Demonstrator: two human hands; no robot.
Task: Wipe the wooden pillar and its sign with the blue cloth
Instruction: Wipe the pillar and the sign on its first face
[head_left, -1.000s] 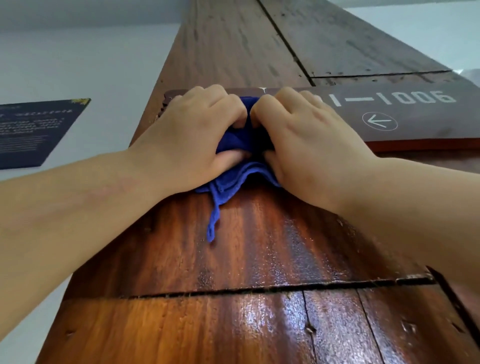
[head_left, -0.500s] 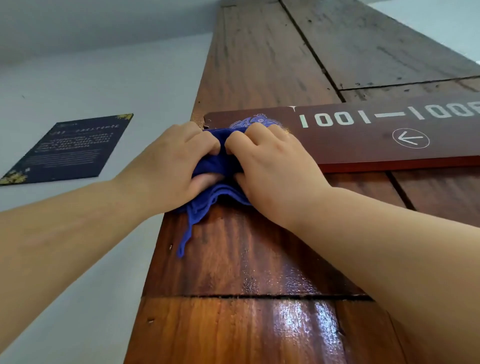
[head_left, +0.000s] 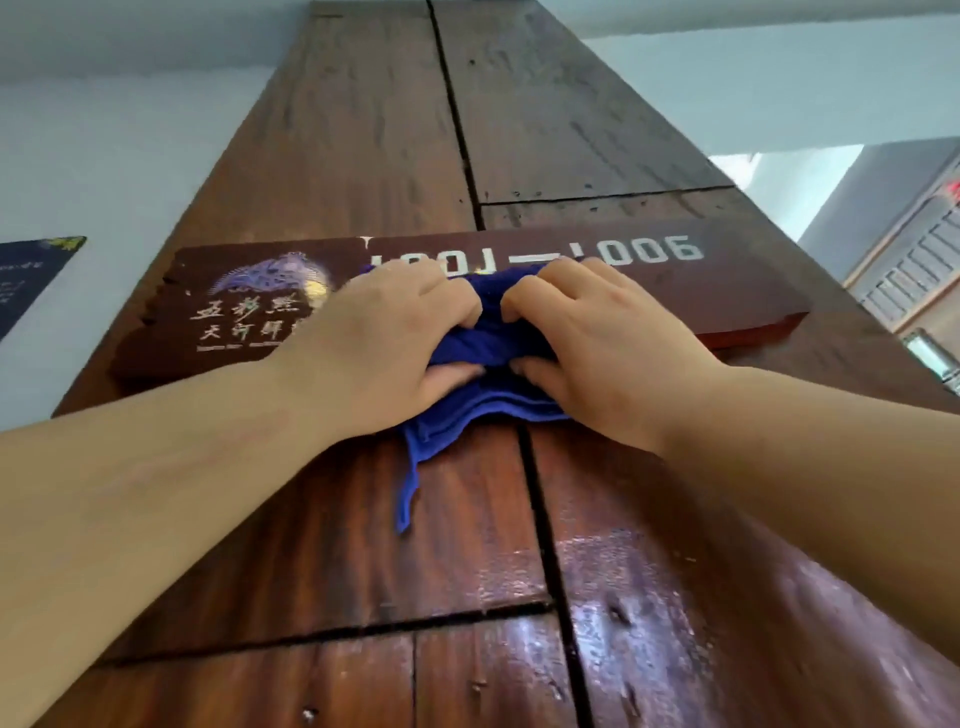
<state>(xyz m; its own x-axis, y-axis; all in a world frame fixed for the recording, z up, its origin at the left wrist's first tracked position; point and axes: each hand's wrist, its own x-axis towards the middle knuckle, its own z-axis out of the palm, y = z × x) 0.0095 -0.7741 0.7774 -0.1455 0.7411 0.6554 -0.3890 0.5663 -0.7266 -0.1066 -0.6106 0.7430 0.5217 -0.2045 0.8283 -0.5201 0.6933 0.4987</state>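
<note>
A tall wooden pillar (head_left: 363, 156) of dark planks rises in front of me, its lower boards glossy and wet. A dark brown sign (head_left: 727, 291) with white room numbers and a pale emblem is fixed across it. A bunched blue cloth (head_left: 483, 348) lies against the middle of the sign, one corner hanging down over the plank below. My left hand (head_left: 384, 338) grips the cloth's left side with curled fingers. My right hand (head_left: 597, 338) grips its right side the same way. Both hands cover part of the numbers.
A dark blue notice (head_left: 26, 280) hangs on the pale wall at the left. At the far right are a grey shuttered panel (head_left: 914, 270) and a metal fitting (head_left: 935, 353). Pale wall and ceiling surround the pillar.
Both hands and the cloth have slid right along the sign, from its left end over the emblem to its middle over the numbers. The emblem is now uncovered.
</note>
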